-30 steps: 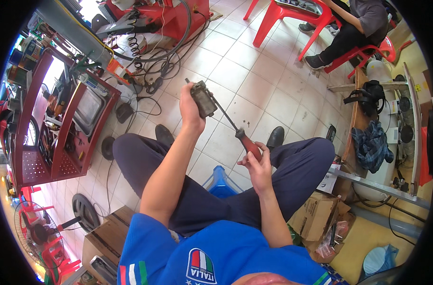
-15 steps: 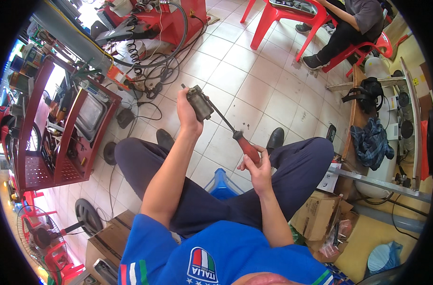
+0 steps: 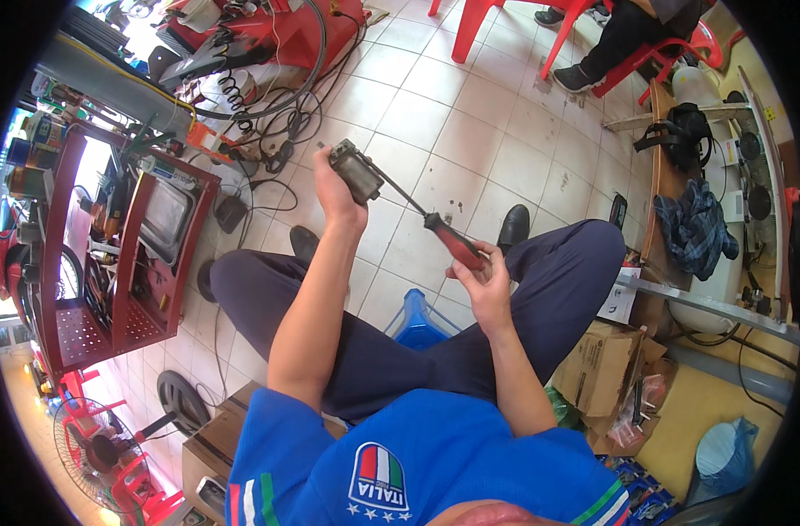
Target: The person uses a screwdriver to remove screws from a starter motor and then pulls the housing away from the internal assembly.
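Observation:
My left hand [image 3: 337,193] is closed around a dark grey, block-shaped metal part [image 3: 358,178], held up above the floor between my knees. What kind of part it is, I cannot make out. In my right hand [image 3: 489,289] is a screwdriver [image 3: 451,240] with a red and black handle, gripped near the handle's end by the fingers. Its long thin shaft slants up and left to the far right side of the metal part. Whether the tip sits in a screw is too small to tell.
Below my hands is a blue plastic stool [image 3: 416,324]. A dark red tool rack [image 3: 119,326] stands at left, with cables [image 3: 281,149] on the tiled floor beyond. A bench [image 3: 672,235] bearing a checked cloth is at right, near cardboard boxes [image 3: 590,368]. Another person [image 3: 623,48] sits far right.
The view has shifted slightly. The metal part and my left hand appear a little further left and higher, and the screwdriver handle shows turned in my right fingers. Both grips persist.

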A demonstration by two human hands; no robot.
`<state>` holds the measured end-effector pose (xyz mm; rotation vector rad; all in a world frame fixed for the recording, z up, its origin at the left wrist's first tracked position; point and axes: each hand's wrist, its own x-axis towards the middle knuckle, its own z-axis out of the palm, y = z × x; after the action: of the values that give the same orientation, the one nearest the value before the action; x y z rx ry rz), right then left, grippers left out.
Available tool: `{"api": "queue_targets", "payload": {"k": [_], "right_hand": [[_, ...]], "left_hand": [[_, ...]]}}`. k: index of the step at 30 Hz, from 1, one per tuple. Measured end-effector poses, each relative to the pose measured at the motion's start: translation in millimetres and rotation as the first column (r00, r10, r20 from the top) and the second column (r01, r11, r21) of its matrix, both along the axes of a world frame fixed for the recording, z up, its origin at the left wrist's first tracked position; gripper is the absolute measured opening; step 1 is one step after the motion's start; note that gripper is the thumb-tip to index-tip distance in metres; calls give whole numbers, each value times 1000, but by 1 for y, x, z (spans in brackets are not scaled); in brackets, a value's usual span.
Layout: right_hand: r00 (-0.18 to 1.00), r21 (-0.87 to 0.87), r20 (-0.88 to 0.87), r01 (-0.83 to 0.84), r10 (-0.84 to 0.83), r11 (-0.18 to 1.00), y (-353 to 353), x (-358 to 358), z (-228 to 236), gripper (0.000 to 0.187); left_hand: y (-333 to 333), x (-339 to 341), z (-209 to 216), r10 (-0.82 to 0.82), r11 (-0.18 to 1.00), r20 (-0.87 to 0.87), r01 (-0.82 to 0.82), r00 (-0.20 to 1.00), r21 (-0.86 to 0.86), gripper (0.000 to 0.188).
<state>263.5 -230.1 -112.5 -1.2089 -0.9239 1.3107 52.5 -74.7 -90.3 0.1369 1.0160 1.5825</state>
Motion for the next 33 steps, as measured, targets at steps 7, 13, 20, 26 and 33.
{"api": "queue_targets", "payload": {"k": [7, 13, 20, 26, 33], "right_hand": [[988, -268, -120, -128, 98, 955, 2, 10, -9, 36], [999, -11, 11, -40, 40, 999, -2, -1, 2, 38], [991, -180, -95, -113, 97, 977, -1, 14, -13, 35], [999, -46, -13, 42, -43, 998, 1, 0, 8, 37], [995, -120, -94, -52, 41, 991, 3, 9, -5, 32]], "left_hand": [[-1, 1, 2, -21, 1000, -29, 21, 999, 14, 39], [3, -8, -8, -6, 1000, -80, 7, 997, 11, 43], [1, -8, -2, -3, 1000, 2, 3, 1000, 16, 40], [-2, -6, 2, -3, 1000, -27, 4, 1000, 13, 31], [0, -4, 7, 15, 999, -2, -15, 1000, 40, 33]]}}
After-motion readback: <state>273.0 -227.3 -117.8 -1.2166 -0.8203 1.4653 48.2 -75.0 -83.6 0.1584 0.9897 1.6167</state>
